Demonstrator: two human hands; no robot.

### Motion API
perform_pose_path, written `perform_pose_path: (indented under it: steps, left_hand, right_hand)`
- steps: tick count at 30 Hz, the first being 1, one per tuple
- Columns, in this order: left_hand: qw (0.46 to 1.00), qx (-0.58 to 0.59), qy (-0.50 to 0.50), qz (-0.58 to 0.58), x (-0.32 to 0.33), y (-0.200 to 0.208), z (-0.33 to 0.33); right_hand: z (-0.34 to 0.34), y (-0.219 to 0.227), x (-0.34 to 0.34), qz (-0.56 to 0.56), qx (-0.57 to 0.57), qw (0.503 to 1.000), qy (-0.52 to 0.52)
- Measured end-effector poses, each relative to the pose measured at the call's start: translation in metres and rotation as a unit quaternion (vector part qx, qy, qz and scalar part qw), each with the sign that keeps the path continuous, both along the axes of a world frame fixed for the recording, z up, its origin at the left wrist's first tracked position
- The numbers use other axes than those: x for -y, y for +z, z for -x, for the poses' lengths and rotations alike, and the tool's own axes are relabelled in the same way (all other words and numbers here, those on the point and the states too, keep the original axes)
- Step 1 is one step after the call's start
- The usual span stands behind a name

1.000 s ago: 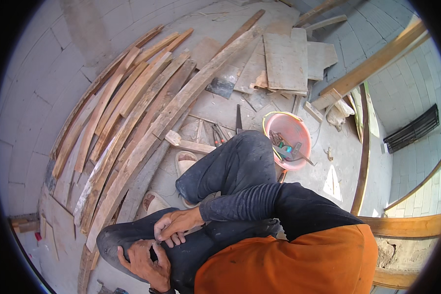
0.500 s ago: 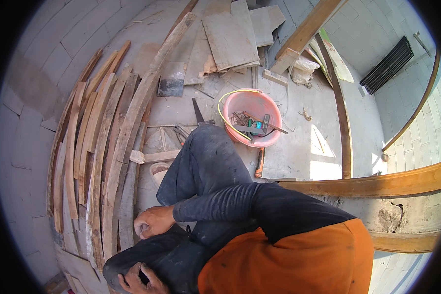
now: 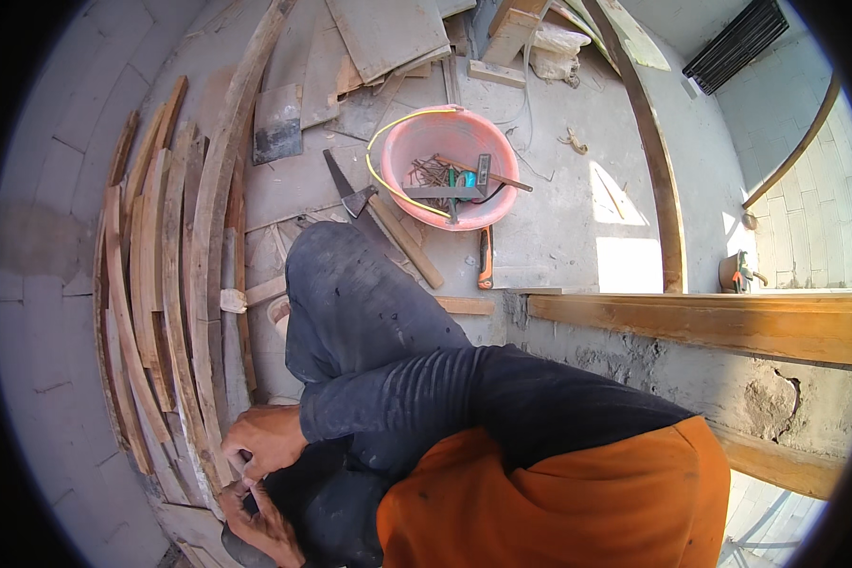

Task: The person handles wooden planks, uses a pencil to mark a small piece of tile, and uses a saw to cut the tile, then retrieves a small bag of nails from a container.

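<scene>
My right hand (image 3: 267,439) reaches across my lap from a dark sleeve, with thumb and fingers pinched together. Close below it, my left hand (image 3: 263,526) has curled fingers that meet the fingertips of the right. Whatever lies between the fingertips is too small to make out. Both hands are above my dark trouser leg (image 3: 369,284), beside a stack of long wooden strips (image 3: 175,284). Beyond my knee stands a pink bucket (image 3: 423,142) with a yellow handle, holding nails (image 3: 433,174), a metal square (image 3: 484,175) and other tools.
An orange-and-black tool handle (image 3: 486,257) rests beside the bucket. A dark metal tool (image 3: 355,199) and a wooden bar (image 3: 409,244) lie near my knee. Board pieces (image 3: 388,38) are piled behind. A timber beam (image 3: 691,320) runs along the right; a long plank (image 3: 648,142) curves behind it.
My hands, apart before, have come together at the fingertips. The right hand moved slightly left and the left moved up toward it. The view has shifted, showing more of the tools by my knee.
</scene>
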State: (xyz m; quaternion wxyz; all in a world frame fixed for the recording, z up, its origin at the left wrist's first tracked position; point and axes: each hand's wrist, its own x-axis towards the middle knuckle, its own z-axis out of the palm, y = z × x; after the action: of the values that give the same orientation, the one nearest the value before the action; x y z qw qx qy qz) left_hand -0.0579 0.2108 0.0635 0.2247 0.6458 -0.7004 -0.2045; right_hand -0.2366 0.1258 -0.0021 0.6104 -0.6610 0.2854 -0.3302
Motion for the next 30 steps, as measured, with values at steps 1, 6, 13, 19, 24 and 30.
perform_pose_path:
  steps: [1, 6, 13, 19, 24, 30]
  left_hand:
    - [1.0, 0.006, 0.007, -0.018, -0.001, 0.0, -0.002]
    - [0.995, 0.067, 0.002, -0.079, 0.0, 0.009, -0.019]
    - [0.984, 0.175, 0.003, 0.025, 0.003, 0.05, -0.036]
    - [0.981, 0.119, 0.152, -0.025, -0.033, 0.02, -0.092]
    - [0.988, 0.095, 0.123, 0.006, -0.049, -0.019, -0.163]
    - [0.982, 0.148, 0.115, -0.025, -0.04, 0.014, -0.104]
  right_hand:
    - [-0.002, -0.003, -0.001, 0.007, -0.002, 1.0, 0.0]
    - [-0.015, -0.016, -0.008, 0.119, -0.023, 0.992, -0.039]
    - [0.001, -0.02, 0.001, 0.061, -0.067, 0.995, -0.049]
    - [-0.046, 0.037, -0.004, 0.001, 0.129, 0.986, -0.103]
    - [-0.072, 0.116, -0.048, -0.027, 0.361, 0.93, -0.071]
    - [-0.013, 0.103, -0.003, -0.289, 0.53, 0.797, 0.027]
